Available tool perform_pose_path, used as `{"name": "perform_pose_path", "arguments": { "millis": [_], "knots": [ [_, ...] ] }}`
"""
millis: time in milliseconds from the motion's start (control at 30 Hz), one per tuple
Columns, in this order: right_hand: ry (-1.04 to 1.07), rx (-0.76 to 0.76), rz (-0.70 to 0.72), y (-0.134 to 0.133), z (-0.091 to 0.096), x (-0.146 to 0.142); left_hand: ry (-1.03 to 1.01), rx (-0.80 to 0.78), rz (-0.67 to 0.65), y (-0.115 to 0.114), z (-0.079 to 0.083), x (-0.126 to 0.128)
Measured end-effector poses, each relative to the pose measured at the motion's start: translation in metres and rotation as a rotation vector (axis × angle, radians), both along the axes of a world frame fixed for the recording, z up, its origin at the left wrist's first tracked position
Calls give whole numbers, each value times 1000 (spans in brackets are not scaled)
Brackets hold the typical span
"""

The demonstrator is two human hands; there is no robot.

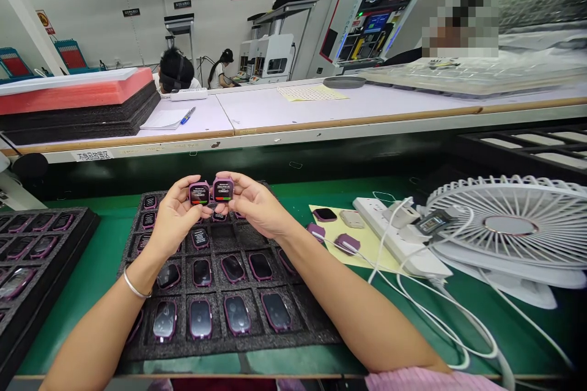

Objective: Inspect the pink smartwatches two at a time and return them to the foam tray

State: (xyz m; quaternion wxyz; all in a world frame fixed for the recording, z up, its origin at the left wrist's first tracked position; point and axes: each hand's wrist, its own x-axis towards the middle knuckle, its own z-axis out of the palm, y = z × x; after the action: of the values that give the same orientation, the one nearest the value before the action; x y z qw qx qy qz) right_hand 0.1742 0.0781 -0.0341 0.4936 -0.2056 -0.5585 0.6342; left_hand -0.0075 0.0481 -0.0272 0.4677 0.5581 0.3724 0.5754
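My left hand [177, 214] grips a purple smartwatch body [199, 193] by its edges, its screen lit with white text and a red and green bar. In my right hand [254, 201] is a second purple smartwatch body [224, 190] with a similar lit screen. The two are held side by side above a black foam tray [222, 339]. Smartwatch bodies without straps sit in the tray's pockets, among them one with a dark screen [200, 319]. A few in the left columns show lit text, such as this watch [200, 238]. My forearms hide parts of the tray.
Another foam tray of watches [87, 226] lies at left. To the right are a yellow sheet with watch parts [362, 238], a white power strip [389, 235], loose white cables [440, 324] and a white fan [509, 226]. A raised shelf [257, 113] runs behind; people work beyond it.
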Motion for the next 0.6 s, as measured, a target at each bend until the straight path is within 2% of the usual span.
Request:
{"name": "perform_pose_path", "arguments": {
  "millis": [600],
  "knots": [
    [21,12,17,-1,0,1,-29,12,-12,-1,1,1]
  ]
}}
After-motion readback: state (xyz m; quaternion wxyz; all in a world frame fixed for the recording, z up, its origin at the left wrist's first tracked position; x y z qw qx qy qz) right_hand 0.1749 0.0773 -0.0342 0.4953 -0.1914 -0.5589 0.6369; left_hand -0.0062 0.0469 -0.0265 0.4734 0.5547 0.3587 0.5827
